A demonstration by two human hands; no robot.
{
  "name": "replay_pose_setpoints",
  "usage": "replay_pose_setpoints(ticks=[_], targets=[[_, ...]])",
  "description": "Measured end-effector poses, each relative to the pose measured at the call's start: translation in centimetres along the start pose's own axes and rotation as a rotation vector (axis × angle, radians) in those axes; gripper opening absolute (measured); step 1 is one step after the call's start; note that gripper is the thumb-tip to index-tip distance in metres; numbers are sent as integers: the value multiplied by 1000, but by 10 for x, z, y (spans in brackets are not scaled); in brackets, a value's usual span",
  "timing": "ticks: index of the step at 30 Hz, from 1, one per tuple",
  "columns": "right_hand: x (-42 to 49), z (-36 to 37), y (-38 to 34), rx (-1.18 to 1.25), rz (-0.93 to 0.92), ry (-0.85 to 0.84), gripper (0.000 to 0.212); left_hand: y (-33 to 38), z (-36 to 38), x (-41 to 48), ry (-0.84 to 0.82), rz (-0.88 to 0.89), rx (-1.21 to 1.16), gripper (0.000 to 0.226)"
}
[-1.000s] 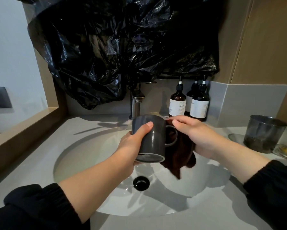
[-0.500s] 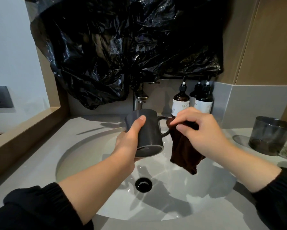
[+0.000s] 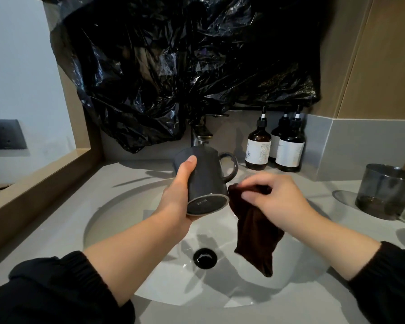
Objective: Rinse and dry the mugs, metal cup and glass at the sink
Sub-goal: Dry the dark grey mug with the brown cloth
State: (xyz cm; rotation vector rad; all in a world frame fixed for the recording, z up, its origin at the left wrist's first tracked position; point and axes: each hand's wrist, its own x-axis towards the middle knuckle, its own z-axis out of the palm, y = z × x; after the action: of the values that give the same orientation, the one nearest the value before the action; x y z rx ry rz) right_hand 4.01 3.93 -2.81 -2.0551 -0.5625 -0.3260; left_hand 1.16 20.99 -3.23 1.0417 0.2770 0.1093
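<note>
Over sink (image 3: 117, 220), dark glossy mug (image 3: 206, 181)

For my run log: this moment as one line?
stage: drying | left hand: grips dark mug, base toward camera | right hand: pinches brown cloth beside mug | over sink

A dark grey ceramic mug (image 3: 206, 178) and a dark brown cloth (image 3: 255, 235) were held over the round white sink basin (image 3: 117, 206).
The left hand (image 3: 175, 202) gripped the mug above the basin's middle, and the right hand (image 3: 278, 202) pinched the cloth just right of it. Behind the basin stood the metal tap (image 3: 200, 136), behind and to its right three brown pump bottles (image 3: 258, 148), and well to its right a smoked glass tumbler (image 3: 384, 190).
</note>
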Motion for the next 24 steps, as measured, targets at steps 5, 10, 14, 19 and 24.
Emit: replay_pose_setpoints(ticks=[5,10,14,19,24], targets=[[17,-27,5,910,445,-117,37,-4,3,-2,-62,31,161,54],[26,-42,26,908,399,-401,62,-5,2,-4,-126,69,206,58],[31,-53,41,807,333,-569,68,-7,3,-9,-215,104,247,60],[26,-60,40,730,313,-604,55,-10,2,-9,-260,132,354,56],[26,-46,37,880,436,-493,75,-8,0,-7,-277,144,359,68]])
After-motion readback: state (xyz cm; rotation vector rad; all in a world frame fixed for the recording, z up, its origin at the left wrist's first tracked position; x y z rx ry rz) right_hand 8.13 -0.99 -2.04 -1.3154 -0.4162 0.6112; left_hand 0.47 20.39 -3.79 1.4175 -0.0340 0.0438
